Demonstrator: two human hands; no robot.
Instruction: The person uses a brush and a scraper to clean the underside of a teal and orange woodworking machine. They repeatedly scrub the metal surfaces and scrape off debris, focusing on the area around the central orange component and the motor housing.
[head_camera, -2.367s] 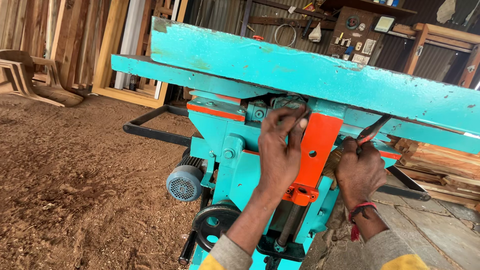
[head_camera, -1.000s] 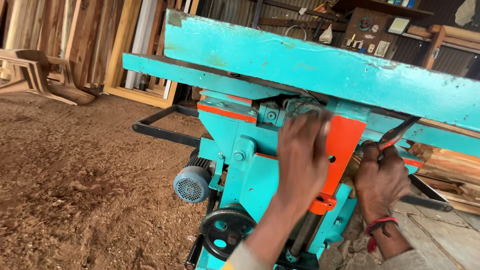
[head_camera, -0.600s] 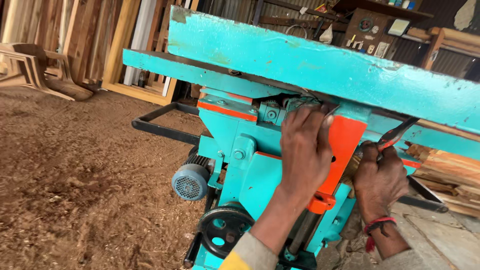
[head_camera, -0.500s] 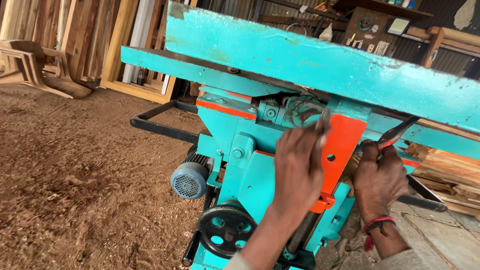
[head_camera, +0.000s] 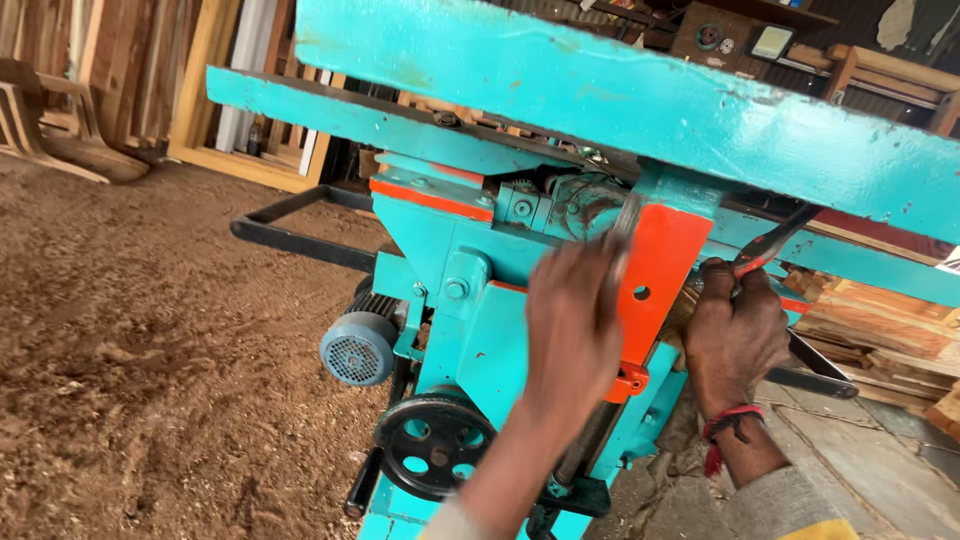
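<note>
**Two hands at the side of a turquoise planing machine**

The person stands at the flank of a turquoise woodworking machine (head_camera: 450, 300), under its long painted table (head_camera: 640, 95). The left hand (head_camera: 572, 318) is raised against the orange side plate (head_camera: 655, 275), blurred by motion; its fingers look half-curled around a thin grey metal piece (head_camera: 626, 218) that rises toward the geared mechanism (head_camera: 580, 200) below the table, though the blur makes the grip uncertain. The right hand (head_camera: 735, 335), with a red thread at the wrist, is closed firmly around the handles of a pair of red-gripped pliers (head_camera: 768, 243), whose nose points up under the table's edge, just right of the orange plate.

Judged from this, the step in hand is an adjustment or fastening at the mechanism behind the plate: one hand steadies a part, the other works the tool. Any further move there would call for a steady left hand and the pliers' nose kept squarely on the part, since the working space between plate and table is tight.

Lower down sit a black handwheel (head_camera: 432, 458) and a grey electric motor (head_camera: 357, 348). No container shows near the hands; the nearest to one is the earthen floor (head_camera: 150, 380), covered with sawdust, and stacked planks (head_camera: 880, 340) lying to the right.
</note>
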